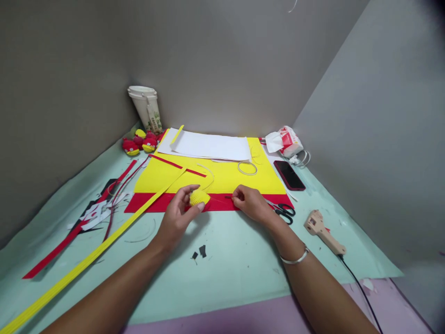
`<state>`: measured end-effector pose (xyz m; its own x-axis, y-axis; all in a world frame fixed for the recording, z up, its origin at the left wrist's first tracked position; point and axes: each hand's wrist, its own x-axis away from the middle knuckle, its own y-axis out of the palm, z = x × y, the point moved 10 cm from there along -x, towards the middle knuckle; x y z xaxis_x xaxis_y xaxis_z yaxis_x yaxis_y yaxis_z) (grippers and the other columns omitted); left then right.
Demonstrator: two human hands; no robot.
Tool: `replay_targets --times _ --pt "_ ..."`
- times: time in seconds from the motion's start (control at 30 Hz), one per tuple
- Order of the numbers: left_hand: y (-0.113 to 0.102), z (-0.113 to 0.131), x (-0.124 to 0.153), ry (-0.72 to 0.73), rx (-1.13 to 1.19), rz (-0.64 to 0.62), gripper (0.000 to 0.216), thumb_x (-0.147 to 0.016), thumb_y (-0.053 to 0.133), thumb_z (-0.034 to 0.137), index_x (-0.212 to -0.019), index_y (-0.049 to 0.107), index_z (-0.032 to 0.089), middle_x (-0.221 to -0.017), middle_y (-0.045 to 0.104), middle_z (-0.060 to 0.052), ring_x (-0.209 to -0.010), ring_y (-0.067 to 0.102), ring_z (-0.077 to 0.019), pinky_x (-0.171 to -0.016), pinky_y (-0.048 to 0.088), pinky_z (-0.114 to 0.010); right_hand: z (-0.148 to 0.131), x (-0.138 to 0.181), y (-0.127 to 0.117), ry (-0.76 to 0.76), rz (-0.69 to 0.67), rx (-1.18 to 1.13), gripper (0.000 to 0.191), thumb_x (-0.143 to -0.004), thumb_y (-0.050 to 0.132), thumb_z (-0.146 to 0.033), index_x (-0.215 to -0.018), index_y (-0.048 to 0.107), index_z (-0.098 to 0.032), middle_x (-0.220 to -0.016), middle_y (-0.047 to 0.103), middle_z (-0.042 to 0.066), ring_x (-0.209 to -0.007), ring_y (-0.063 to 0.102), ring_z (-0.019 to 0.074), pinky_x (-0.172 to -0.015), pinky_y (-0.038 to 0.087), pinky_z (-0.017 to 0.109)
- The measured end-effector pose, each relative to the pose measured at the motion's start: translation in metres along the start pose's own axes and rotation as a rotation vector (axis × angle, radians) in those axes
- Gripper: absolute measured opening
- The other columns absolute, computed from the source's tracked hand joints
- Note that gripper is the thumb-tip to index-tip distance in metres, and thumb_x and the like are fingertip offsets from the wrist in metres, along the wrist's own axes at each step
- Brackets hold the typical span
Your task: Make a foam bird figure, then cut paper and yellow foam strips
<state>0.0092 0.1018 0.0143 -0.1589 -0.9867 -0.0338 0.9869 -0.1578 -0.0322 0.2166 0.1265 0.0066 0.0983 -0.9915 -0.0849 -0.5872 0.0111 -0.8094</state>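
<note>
My left hand (177, 211) is closed on a small yellow ribbed paper piece (199, 198), rounded in shape, between thumb and fingers. A little to its right my right hand (248, 202) pinches a small dark strip (228, 197) at the fingertips. A fine thread, perhaps of glue, seems to stretch between the two hands. Both hands are over the front edge of a red corrugated sheet (222, 204), which lies partly under a yellow sheet (194, 183). Black-handled scissors (285, 211) lie beside my right wrist.
A glue gun (323, 232) with a black cord lies at right, near a phone (289, 175) and a tissue pack (290, 141). Long yellow strip (104, 248) and red strips (69, 241) cross the left. Behind are red-yellow figures (131, 146), white paper (212, 144) and a cup (144, 106).
</note>
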Motion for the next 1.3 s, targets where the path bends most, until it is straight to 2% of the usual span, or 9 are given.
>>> replay_targets --times 0.23,0.47,0.57,0.63,0.73,0.83,0.93,1.13,1.3 --pt "-0.004 -0.002 -0.002 0.029 0.088 0.021 0.046 -0.081 0.067 0.038 -0.123 0.053 0.023 -0.104 0.057 -0.003 -0.097 0.054 -0.0195 -0.080 0.044 -0.028 0.016 0.000 -0.017 0.012 0.147 -0.080 0.011 -0.075 0.055 -0.016 -0.081 0.063 -0.019 -0.074 0.066 0.001 -0.066 0.058 0.0158 -0.060 0.041 0.026" --pt "-0.009 -0.002 -0.002 0.071 0.180 0.066 0.044 -0.082 0.068 0.035 -0.121 0.054 0.022 -0.103 0.058 -0.003 -0.093 0.055 -0.0176 -0.078 0.044 -0.027 0.041 0.001 -0.060 0.033 0.489 -0.146 0.030 -0.077 0.043 -0.014 -0.095 0.067 -0.019 -0.103 0.067 0.008 -0.097 0.061 0.0216 -0.084 0.046 0.033" --pt "-0.011 0.000 -0.003 0.087 0.179 0.085 0.042 -0.082 0.068 0.034 -0.120 0.055 0.022 -0.100 0.056 -0.003 -0.090 0.053 -0.0169 -0.077 0.043 -0.027 0.064 0.007 -0.084 0.103 0.643 -0.170 0.040 -0.086 0.030 -0.018 -0.113 0.059 -0.015 -0.104 0.066 0.011 -0.089 0.063 0.0213 -0.073 0.049 0.033" --pt "-0.010 0.000 -0.003 0.086 0.178 0.081 0.042 -0.082 0.067 0.034 -0.120 0.055 0.022 -0.098 0.055 -0.002 -0.089 0.053 -0.0166 -0.077 0.043 -0.027 0.066 0.009 -0.093 0.102 0.674 -0.151 0.044 -0.093 0.022 -0.022 -0.121 0.053 -0.012 -0.103 0.065 0.013 -0.083 0.063 0.0216 -0.067 0.049 0.033" --pt "-0.008 0.001 -0.003 0.080 0.160 0.068 0.042 -0.082 0.067 0.034 -0.121 0.054 0.022 -0.099 0.055 -0.002 -0.091 0.052 -0.0170 -0.078 0.042 -0.027 0.038 0.007 -0.083 -0.024 0.572 -0.074 0.036 -0.097 0.032 -0.032 -0.112 0.060 -0.016 -0.102 0.067 0.011 -0.087 0.063 0.0218 -0.073 0.049 0.033" --pt "-0.006 0.003 -0.001 0.083 0.114 0.060 0.043 -0.081 0.068 0.034 -0.120 0.055 0.021 -0.104 0.056 -0.004 -0.095 0.053 -0.0186 -0.080 0.043 -0.028 -0.007 0.004 -0.044 -0.212 0.321 0.051 0.016 -0.090 0.055 -0.027 -0.089 0.070 -0.021 -0.092 0.070 0.006 -0.088 0.062 0.0205 -0.078 0.047 0.030" --pt "-0.004 0.005 0.000 0.079 0.067 0.041 0.043 -0.081 0.067 0.035 -0.119 0.055 0.021 -0.106 0.056 -0.004 -0.096 0.053 -0.0192 -0.082 0.043 -0.029 -0.031 0.005 -0.011 -0.290 0.158 0.197 0.013 -0.090 0.059 -0.022 -0.091 0.072 -0.020 -0.093 0.069 0.008 -0.088 0.060 0.0212 -0.073 0.044 0.029" --pt "0.000 0.006 0.001 0.062 0.019 0.008 0.044 -0.081 0.066 0.038 -0.119 0.053 0.020 -0.109 0.057 -0.005 -0.099 0.054 -0.0211 -0.084 0.043 -0.031 -0.033 0.003 0.009 -0.303 0.044 0.403 0.020 -0.095 0.051 -0.015 -0.091 0.071 -0.016 -0.090 0.065 0.012 -0.086 0.056 0.0235 -0.069 0.038 0.031" --pt "0.004 0.002 0.000 0.057 0.017 -0.018 0.045 -0.082 0.066 0.038 -0.120 0.053 0.020 -0.111 0.056 -0.006 -0.102 0.053 -0.0215 -0.086 0.041 -0.032 -0.028 0.001 0.014 -0.288 0.024 0.419 0.021 -0.095 0.049 -0.014 -0.088 0.069 -0.015 -0.089 0.063 0.013 -0.085 0.054 0.0238 -0.068 0.036 0.031"
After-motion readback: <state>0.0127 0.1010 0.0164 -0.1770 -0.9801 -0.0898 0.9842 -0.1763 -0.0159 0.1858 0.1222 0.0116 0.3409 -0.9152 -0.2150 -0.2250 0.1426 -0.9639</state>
